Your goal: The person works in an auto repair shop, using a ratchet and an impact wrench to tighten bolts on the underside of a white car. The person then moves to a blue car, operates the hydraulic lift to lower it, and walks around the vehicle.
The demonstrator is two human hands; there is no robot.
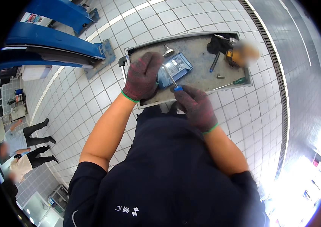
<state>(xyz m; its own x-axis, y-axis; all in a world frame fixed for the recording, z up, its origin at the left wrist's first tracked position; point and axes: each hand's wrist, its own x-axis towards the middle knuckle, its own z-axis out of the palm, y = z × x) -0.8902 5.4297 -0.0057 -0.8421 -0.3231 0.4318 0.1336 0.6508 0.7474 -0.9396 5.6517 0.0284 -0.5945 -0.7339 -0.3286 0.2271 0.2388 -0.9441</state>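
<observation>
Right hand: I see the gloved right hand (198, 106) at the near edge of the tray (202, 49), fingers closed around the blue handle of a thin-shafted tool (170, 75).
Tool: over the left half of the tray, shaft slanting toward the far left corner; its tip ends by the left fingers, can't tell if touching.
Left hand: I've got the gloved left hand (143, 75) over the tray's left edge, fingers curled; can't tell how tightly or what they have hold of.
Blue case: the labelled blue case (178, 65) lies in the left half, partly behind the left hand and the shaft.
Silver fitting: small metal piece (169, 51), between case and far edge.
Far right corner: yellow-and-black power tool (230, 57), partly blurred, by a black cloth-like item (214, 45); blue-and-black slim tool (215, 62) just nearer.
Near right corner: green-handled screwdriver (240, 80), shaft along the near edge; small metal cylinder (220, 76) beside it.
</observation>
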